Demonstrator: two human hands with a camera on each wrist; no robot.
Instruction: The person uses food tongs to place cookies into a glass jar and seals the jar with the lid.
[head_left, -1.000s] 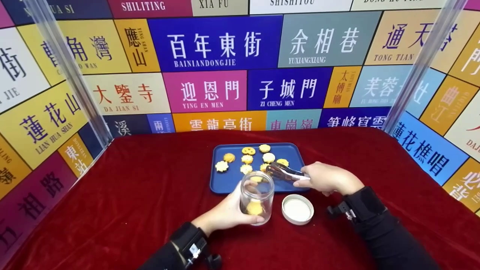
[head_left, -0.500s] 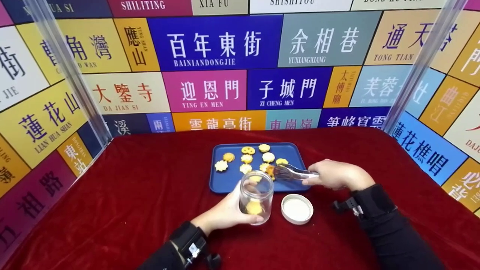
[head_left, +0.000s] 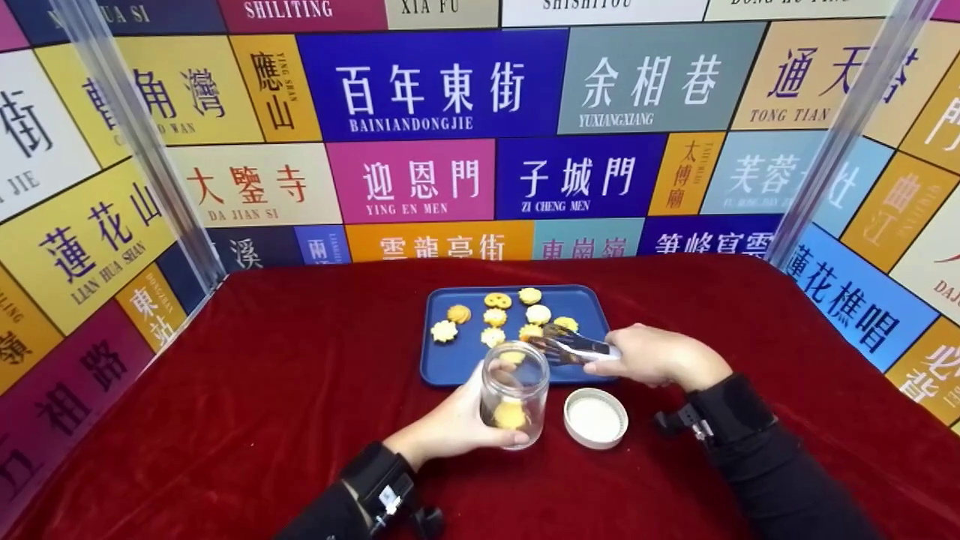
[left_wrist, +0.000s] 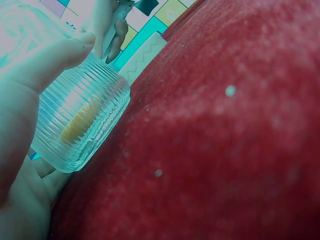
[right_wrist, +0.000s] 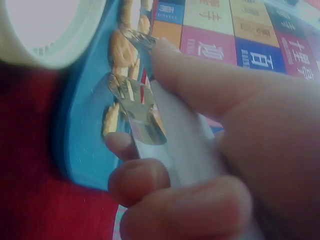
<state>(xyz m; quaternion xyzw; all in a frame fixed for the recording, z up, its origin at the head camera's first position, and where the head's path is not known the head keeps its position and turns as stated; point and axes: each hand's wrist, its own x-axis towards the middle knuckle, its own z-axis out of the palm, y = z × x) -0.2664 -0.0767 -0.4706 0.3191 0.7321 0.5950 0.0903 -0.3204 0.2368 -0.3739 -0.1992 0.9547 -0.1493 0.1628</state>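
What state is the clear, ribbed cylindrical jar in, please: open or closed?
Open: the clear, ribbed cylindrical jar is uncovered at the top in the head view; the round white lid lies apart on the red cloth.

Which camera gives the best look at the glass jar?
The head view: it shows the glass jar from open mouth to base, in the left hand. The left wrist view gives its ribbed lower part close up, top cut off; the right wrist view shows none.
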